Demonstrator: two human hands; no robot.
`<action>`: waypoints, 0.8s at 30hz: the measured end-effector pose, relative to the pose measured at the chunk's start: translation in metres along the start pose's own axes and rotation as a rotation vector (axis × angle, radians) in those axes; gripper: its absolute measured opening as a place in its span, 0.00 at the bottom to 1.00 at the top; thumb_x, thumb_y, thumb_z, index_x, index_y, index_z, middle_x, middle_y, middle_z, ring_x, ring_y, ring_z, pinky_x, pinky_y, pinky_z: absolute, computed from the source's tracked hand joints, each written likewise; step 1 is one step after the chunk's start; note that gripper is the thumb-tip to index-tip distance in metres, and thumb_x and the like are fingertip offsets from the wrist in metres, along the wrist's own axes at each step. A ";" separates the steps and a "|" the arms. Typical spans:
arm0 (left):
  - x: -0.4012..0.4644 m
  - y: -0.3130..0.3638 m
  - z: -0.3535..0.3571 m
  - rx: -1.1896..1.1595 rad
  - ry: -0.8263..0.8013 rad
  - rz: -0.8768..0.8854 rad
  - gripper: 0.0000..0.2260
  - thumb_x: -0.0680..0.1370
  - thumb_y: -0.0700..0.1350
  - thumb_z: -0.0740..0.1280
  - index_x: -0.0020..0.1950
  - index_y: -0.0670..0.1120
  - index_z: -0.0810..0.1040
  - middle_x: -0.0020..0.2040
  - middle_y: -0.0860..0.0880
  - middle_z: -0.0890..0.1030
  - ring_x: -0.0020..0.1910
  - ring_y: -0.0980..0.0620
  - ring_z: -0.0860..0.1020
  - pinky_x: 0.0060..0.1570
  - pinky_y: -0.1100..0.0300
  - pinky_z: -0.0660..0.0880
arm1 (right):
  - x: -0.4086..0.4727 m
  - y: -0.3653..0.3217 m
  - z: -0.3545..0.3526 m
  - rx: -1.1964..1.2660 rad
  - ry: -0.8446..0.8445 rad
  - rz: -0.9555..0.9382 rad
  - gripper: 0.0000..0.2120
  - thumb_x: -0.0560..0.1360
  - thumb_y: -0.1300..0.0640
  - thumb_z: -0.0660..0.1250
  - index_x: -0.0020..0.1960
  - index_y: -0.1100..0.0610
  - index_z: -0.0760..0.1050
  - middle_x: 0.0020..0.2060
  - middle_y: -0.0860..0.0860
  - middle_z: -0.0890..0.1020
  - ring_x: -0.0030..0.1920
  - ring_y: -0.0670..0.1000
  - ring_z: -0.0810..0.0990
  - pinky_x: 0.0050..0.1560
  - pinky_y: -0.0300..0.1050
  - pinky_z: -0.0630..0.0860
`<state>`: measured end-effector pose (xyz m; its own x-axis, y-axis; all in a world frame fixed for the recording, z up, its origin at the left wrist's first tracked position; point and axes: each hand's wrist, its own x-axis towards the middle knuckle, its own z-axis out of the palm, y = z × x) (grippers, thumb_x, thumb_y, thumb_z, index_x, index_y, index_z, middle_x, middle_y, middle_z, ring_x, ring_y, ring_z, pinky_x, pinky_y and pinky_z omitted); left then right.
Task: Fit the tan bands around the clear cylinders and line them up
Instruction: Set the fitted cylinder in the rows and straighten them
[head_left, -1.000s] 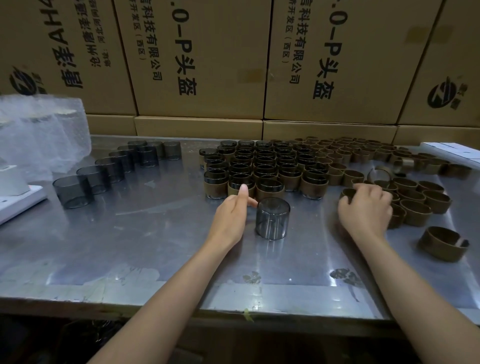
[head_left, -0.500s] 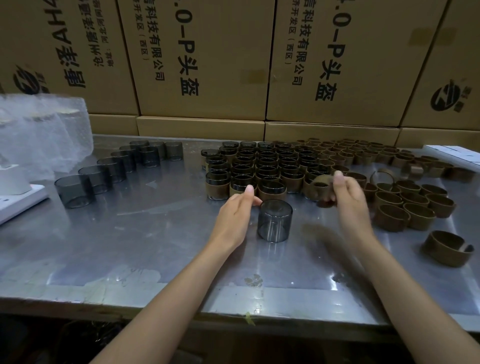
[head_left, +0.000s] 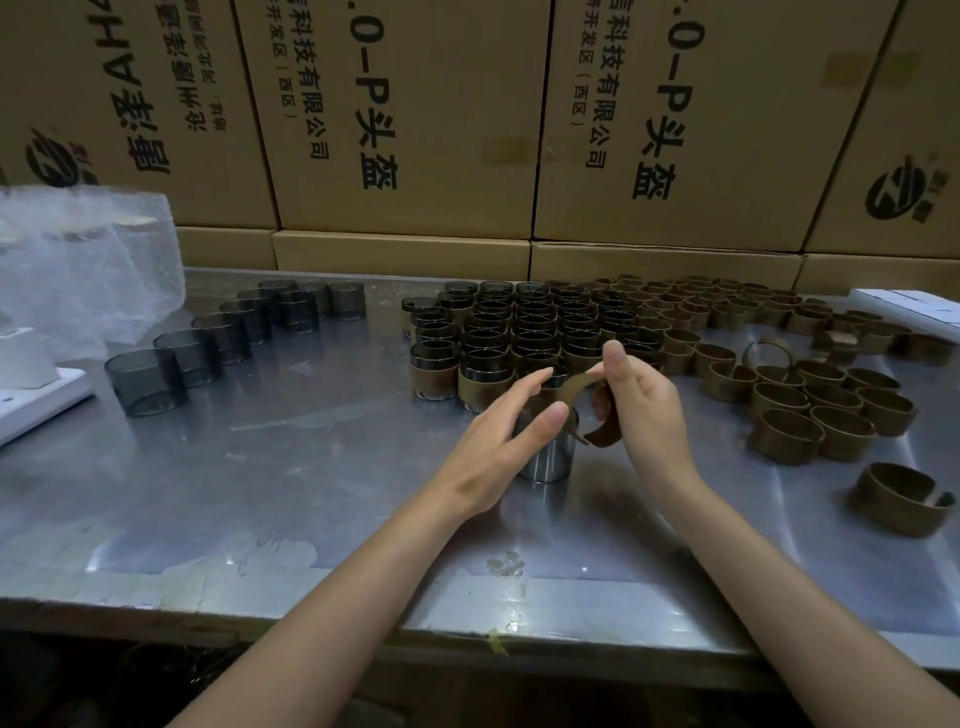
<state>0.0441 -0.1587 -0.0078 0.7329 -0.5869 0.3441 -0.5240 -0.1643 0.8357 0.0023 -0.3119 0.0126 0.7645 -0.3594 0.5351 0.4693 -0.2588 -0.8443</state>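
A clear smoky cylinder (head_left: 548, 460) stands on the steel table (head_left: 311, 467) in front of me. My right hand (head_left: 641, 405) pinches an open tan band (head_left: 597, 415) just above the cylinder's right rim. My left hand (head_left: 498, 431) sits at the cylinder's left side, its fingers straight and its thumb tip at the band's near end. Behind stands a block of several banded cylinders (head_left: 519, 338) in rows. Several bare cylinders (head_left: 208, 343) run in a line at the left. Loose tan bands (head_left: 810, 400) are spread over the right.
Cardboard boxes (head_left: 415, 114) wall off the back of the table. A bubble-wrap bundle (head_left: 83, 275) and a white block (head_left: 31, 379) sit at the far left. A white flat piece (head_left: 904, 304) lies at the far right. One band (head_left: 901, 499) lies apart near the right edge.
My right hand has carried the tan band from above the banded rows down to the lone cylinder. My left hand has opened beside the cylinder and its thumb now meets the band.
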 end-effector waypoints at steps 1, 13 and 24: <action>0.001 -0.001 0.001 0.011 -0.005 -0.002 0.36 0.70 0.71 0.54 0.75 0.57 0.61 0.73 0.53 0.67 0.71 0.58 0.65 0.69 0.60 0.63 | 0.000 0.001 0.002 0.004 -0.013 0.005 0.24 0.73 0.41 0.59 0.39 0.63 0.76 0.29 0.50 0.76 0.31 0.41 0.74 0.36 0.31 0.71; 0.002 -0.006 0.006 0.050 -0.018 0.015 0.25 0.78 0.64 0.48 0.71 0.58 0.67 0.66 0.55 0.71 0.65 0.67 0.65 0.62 0.74 0.60 | -0.004 0.011 0.010 -0.053 -0.149 0.159 0.27 0.73 0.35 0.53 0.46 0.57 0.78 0.40 0.49 0.81 0.44 0.45 0.80 0.50 0.44 0.75; 0.005 -0.011 0.004 -0.149 0.041 -0.068 0.23 0.78 0.65 0.49 0.67 0.58 0.71 0.66 0.57 0.74 0.67 0.61 0.69 0.71 0.50 0.64 | -0.014 0.016 0.003 -0.232 -0.358 0.301 0.39 0.65 0.25 0.52 0.68 0.47 0.68 0.61 0.41 0.75 0.63 0.41 0.72 0.65 0.43 0.64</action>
<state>0.0524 -0.1630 -0.0170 0.7831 -0.5450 0.2997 -0.4052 -0.0814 0.9106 0.0005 -0.3087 -0.0079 0.9727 -0.1304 0.1919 0.1259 -0.3981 -0.9087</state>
